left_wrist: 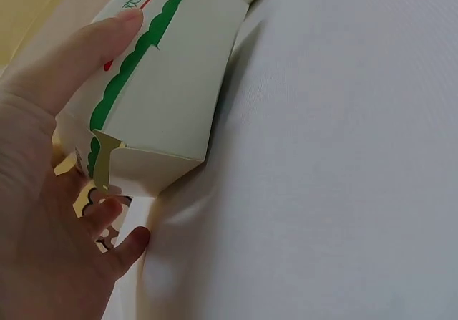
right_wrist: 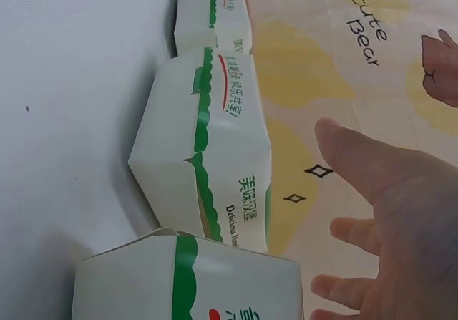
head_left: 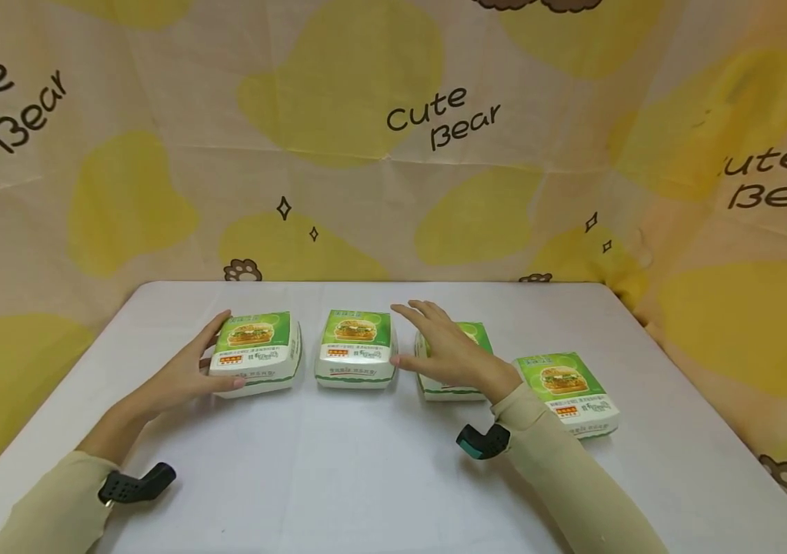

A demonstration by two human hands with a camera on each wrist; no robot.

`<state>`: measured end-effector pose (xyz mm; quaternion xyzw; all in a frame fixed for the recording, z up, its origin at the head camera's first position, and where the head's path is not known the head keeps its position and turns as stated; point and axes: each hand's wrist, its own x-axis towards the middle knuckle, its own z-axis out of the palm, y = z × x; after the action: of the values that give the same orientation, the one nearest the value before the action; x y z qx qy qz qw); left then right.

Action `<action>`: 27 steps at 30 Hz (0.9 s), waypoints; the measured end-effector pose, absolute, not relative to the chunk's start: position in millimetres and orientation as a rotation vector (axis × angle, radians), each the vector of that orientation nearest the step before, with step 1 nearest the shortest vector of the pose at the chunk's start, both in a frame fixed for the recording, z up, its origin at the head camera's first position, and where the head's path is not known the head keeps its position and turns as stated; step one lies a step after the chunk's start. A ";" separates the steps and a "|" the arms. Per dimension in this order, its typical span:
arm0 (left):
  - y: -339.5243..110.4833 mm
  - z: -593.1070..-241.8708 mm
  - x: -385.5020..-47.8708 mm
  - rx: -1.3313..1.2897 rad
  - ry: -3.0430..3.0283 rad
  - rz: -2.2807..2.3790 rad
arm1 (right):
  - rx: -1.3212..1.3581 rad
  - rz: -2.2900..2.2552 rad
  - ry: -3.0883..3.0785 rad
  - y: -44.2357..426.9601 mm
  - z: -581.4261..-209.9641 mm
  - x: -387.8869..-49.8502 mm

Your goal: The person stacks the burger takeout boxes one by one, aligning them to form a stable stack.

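Several white-and-green cardboard burger boxes stand in a row on the white table. My left hand (head_left: 175, 377) holds the leftmost burger box (head_left: 255, 354) by its left end. Its thumb (left_wrist: 107, 41) lies on the front face, and its other fingers reach around the far side, partly hidden. With fingers spread, my right hand (head_left: 445, 350) hovers between the second burger box (head_left: 355, 350) and the third burger box (head_left: 451, 391), covering part of the third. In the right wrist view its thumb (right_wrist: 351, 155) is extended, apart from the middle box (right_wrist: 236, 127).
A fourth burger box (head_left: 566, 392) sits turned at the right, partly behind the right sleeve (head_left: 559, 462). The white table (head_left: 338, 477) extends in front of the row. Behind it hangs a yellow-patterned cloth (head_left: 338, 177) with "Cute Bear" lettering.
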<state>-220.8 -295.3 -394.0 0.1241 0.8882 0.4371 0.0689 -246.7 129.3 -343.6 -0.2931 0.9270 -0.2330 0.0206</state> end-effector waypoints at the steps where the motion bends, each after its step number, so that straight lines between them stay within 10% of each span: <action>1: -295.9 -394.0 -221.3 0.395 2.659 1.335 | -0.908 -0.723 2.873 129.2 -343.1 -246.9; 27: -312.9 -409.5 -224.4 0.483 2.434 1.521 | -0.825 -0.622 2.840 105.3 -352.0 -256.8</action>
<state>-224.4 -312.9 -409.5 0.1649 0.8307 0.5191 0.1151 -256.8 105.3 -352.0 -0.2724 0.9381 -0.2055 0.0595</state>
